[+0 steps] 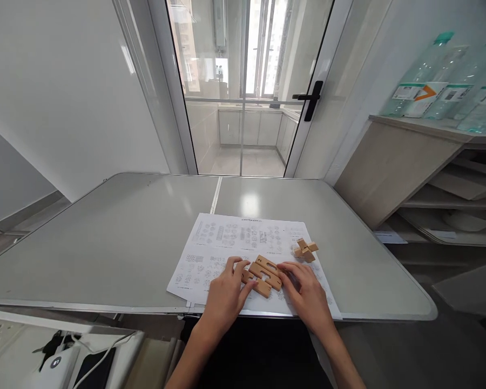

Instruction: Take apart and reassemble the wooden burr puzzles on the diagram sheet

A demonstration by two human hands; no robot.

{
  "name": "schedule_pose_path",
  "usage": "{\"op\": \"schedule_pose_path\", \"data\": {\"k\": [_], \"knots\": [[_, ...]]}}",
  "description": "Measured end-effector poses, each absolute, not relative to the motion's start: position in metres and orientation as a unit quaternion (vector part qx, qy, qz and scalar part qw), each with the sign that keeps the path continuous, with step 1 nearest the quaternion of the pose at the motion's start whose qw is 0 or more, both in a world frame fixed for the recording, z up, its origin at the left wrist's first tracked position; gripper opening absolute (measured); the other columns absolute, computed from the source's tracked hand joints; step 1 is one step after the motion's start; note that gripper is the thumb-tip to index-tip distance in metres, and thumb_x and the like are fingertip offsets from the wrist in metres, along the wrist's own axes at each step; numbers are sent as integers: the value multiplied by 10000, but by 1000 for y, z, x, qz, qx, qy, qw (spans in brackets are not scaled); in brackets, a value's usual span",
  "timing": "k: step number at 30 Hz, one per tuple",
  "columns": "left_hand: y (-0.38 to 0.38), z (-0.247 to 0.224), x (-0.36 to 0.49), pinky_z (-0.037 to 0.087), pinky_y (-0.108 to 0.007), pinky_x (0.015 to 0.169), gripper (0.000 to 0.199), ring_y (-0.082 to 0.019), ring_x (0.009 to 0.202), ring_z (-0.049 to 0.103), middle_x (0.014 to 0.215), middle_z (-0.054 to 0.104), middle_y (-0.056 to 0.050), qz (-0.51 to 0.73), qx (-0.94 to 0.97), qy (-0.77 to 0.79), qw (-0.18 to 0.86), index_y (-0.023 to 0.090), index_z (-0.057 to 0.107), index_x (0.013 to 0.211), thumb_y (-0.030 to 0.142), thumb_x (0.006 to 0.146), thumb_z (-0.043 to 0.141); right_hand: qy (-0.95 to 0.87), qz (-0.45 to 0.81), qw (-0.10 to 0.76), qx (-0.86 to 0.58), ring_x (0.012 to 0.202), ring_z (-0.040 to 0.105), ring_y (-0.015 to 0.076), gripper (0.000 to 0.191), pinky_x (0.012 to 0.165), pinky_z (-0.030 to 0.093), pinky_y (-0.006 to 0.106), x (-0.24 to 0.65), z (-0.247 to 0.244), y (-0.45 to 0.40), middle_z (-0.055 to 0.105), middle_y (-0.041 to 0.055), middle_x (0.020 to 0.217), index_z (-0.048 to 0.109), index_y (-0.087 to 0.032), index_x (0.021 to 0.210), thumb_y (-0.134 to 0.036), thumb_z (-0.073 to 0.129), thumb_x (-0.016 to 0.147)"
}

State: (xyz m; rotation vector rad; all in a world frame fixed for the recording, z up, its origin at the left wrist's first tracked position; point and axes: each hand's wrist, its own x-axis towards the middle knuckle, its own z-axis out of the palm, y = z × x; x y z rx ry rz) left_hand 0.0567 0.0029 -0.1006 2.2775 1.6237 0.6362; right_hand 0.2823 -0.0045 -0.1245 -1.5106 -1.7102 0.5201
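Note:
Three flat notched wooden puzzle pieces lie side by side on a printed instruction sheet [210,237]. The farthest wooden piece [261,260] carries a "2" and an oval slot. Next to it is the middle wooden piece [273,280], and nearest me the near wooden piece [262,288]. My left hand [227,289] has thumb and forefinger closed about the left end of the near piece. With thumb and fingertips, my right hand [306,292] pinches the right ends of the far and middle pieces. An assembled wooden cross-shaped puzzle [306,250] sits at the sheet's right side.
The grey table [105,243] stretches left and right, its front edge close to me. A glass door [243,135] with a black handle [312,101] stands behind. Plastic bottles [421,86] top a shelf unit at right. A cable and white device [59,367] lie lower left.

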Motion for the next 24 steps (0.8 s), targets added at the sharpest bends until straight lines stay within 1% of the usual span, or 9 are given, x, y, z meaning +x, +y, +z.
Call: {"op": "schedule_pose_path", "data": {"k": [4,6,8,10,13,15,18,21,24], "knots": [[4,-95,61,624,-389,711,482,-237,906,745,1402,547,-68,228,794,544,150,305,400,1438,282,1006,612,-677,206,392,-587,1174,626,302,263,1001,527,464,283,-124,-4,742,68,1209,724,-278,1160,-404,521,1049],[5,-92,65,628,-407,776,520,-242,946,731,1396,545,-79,241,797,532,156,307,390,1460,258,998,624,-673,208,396,-589,1168,636,298,273,1000,530,463,283,-124,-4,743,67,1211,725,-280,1154,-406,504,1054],[5,-90,69,601,-454,919,501,-276,1094,684,1388,547,-90,252,811,505,154,297,442,1431,252,982,659,-665,209,404,-592,1163,645,298,295,994,533,463,282,-124,-5,742,77,1215,721,-274,1156,-414,480,1060],[6,-88,73,517,-523,1071,462,-330,1299,565,1434,533,-97,250,835,467,147,293,512,1374,270,957,708,-655,210,412,-598,1165,647,299,312,989,535,463,282,-125,-5,738,86,1221,709,-264,1173,-420,464,1060],[10,-86,81,396,-586,1184,442,-364,1464,384,1532,494,-81,233,869,411,150,301,563,1330,338,933,753,-642,212,415,-609,1170,645,299,313,977,535,459,281,-125,-6,730,90,1228,686,-256,1191,-419,456,1054],[14,-86,86,374,-571,1205,451,-344,1472,373,1515,519,-77,223,880,385,165,300,567,1329,373,927,760,-636,216,417,-613,1170,646,295,300,974,532,454,281,-125,-6,727,87,1228,672,-255,1190,-414,459,1051],[22,-88,95,389,-537,1194,385,-315,1411,438,1418,587,-73,218,882,379,176,286,592,1272,374,931,748,-633,221,417,-614,1171,646,291,286,987,525,453,280,-125,-6,725,83,1223,663,-259,1189,-416,470,1046],[30,-93,99,389,-544,1179,293,-324,1369,467,1353,619,-74,225,873,402,159,262,603,1190,353,940,726,-634,216,416,-615,1170,644,295,280,991,522,458,280,-125,-6,725,85,1218,664,-259,1183,-417,482,1039],[42,-99,93,384,-558,1165,240,-337,1360,467,1349,623,-69,235,853,446,131,257,595,1160,321,952,696,-635,211,412,-618,1175,641,300,286,982,527,463,280,-124,-7,723,86,1220,661,-261,1191,-418,481,1034]]}}
